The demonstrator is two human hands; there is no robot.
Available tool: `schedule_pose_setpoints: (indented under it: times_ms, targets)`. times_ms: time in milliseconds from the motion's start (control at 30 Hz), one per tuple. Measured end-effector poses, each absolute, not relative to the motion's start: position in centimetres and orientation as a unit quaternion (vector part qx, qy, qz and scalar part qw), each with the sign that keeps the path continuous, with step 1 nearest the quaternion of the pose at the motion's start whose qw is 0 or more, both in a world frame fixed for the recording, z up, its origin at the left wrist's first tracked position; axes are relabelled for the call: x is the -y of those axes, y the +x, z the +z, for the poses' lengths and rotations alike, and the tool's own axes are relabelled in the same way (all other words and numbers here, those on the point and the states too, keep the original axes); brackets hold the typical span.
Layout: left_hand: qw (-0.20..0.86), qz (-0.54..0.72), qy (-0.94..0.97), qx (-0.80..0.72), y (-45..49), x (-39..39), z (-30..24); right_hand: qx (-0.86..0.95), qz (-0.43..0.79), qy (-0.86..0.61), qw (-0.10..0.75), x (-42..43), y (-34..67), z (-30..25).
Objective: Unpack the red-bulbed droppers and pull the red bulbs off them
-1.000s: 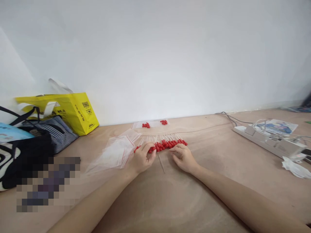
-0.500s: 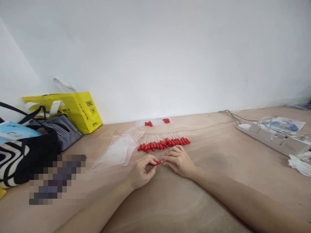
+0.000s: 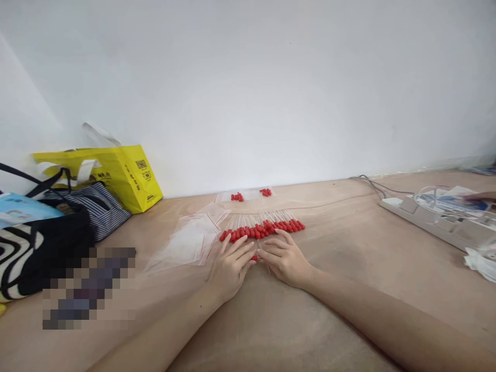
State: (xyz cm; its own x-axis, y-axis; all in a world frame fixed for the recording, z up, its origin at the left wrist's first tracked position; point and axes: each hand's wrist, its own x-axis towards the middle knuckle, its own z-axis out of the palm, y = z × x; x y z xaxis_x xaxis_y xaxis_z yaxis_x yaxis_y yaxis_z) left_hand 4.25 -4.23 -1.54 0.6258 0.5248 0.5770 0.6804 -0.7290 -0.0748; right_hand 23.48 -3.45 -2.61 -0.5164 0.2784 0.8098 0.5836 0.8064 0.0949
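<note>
The left hand pinches a red tip; the right hand bunches its fingers nearby, grip unclear. Best hold the tip gently, straight.

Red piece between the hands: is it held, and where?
The left hand seems to pinch the red piece by its left end; the right hand, I can't tell.

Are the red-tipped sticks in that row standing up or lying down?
Lying down. The red-tipped sticks are spread side by side along the table, with their pale ends pointing toward the wall.
</note>
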Motion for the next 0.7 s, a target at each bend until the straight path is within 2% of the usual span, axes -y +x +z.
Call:
schedule_pose_setpoints:
  times_ms: [700]
  targets:
    - [0.191,-0.271,-0.871,0.363,4.5,5.1,-0.6,0.842,-0.211,-0.253,0.428,3.8,23.6,-2.4]
